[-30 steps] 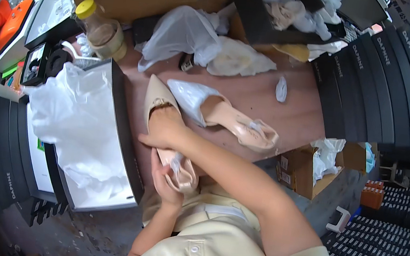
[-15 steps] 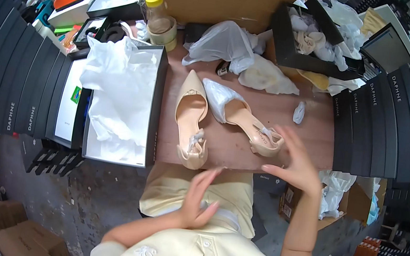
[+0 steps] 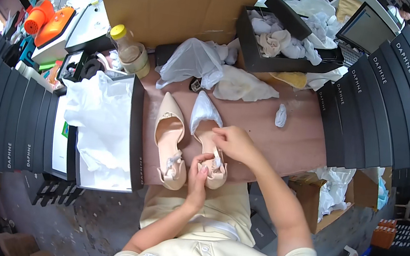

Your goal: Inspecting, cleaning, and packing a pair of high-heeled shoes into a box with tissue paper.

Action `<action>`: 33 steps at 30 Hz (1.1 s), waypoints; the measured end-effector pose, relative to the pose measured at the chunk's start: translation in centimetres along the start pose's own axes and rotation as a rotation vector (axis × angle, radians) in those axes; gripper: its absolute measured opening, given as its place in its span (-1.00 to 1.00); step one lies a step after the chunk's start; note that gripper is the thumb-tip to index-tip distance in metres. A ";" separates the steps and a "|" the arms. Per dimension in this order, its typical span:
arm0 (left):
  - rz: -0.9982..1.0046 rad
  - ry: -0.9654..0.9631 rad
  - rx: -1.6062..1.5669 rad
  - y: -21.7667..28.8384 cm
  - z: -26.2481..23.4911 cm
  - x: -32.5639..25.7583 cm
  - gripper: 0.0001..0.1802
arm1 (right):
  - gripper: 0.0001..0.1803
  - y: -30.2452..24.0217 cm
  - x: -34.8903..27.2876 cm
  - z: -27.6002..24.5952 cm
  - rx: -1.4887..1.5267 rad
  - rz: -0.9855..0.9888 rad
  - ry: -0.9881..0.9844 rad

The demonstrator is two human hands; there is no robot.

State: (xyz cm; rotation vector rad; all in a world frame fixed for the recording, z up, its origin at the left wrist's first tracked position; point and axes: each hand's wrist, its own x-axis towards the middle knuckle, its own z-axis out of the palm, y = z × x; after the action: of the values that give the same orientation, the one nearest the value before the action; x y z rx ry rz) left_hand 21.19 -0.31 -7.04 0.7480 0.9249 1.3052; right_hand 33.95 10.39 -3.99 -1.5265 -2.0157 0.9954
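Two beige pointed pumps with ankle straps lie side by side on the brown tabletop, toes away from me. The left pump has a bare toe and a whitish wrapped piece around its strap. White wrapping covers the toe of the right pump. My left hand is closed around this shoe's heel end, with thumb and fingers at the strap. Above its insole, my right hand has its fingers bent together by the shoe's opening; what they pinch, if anything, is hidden.
An open black shoebox with white tissue stands at left. Behind lie a clear plastic bag, a stained cloth and a yellow-capped bottle. A small wrapped wad sits at right. Black boxes line both sides.
Both hands have come in to the right pump; the left has taken hold of its heel. That shoe has turned to lie more nearly parallel to the other. The whole view has shifted.
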 end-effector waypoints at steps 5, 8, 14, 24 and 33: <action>0.070 0.015 0.139 -0.3 0.2 0.1 -0.43 | -0.87 0.3 4.2 2.7 -0.810 -0.444 0.062; 0.038 0.030 0.119 -0.4 -0.2 0.1 -0.42 | -0.88 0.6 4.9 1.2 -0.986 -0.874 0.093; 0.049 0.052 0.109 -0.3 0.6 0.4 -0.62 | -0.83 -0.3 4.9 2.3 -1.359 -0.773 0.123; 0.071 0.071 0.179 -0.9 0.4 -0.3 -0.55 | -0.88 -1.9 2.9 -0.3 -0.932 -0.961 0.154; 0.144 0.014 0.322 0.8 0.3 -2.2 -0.63 | -0.92 -5.1 1.2 -3.0 -0.700 -0.618 -0.165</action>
State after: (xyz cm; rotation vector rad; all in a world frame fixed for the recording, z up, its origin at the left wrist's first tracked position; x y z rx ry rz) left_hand 21.04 -2.35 -5.91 1.0722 1.1238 1.3022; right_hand 32.38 11.64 1.67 -0.9597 -2.8785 0.1674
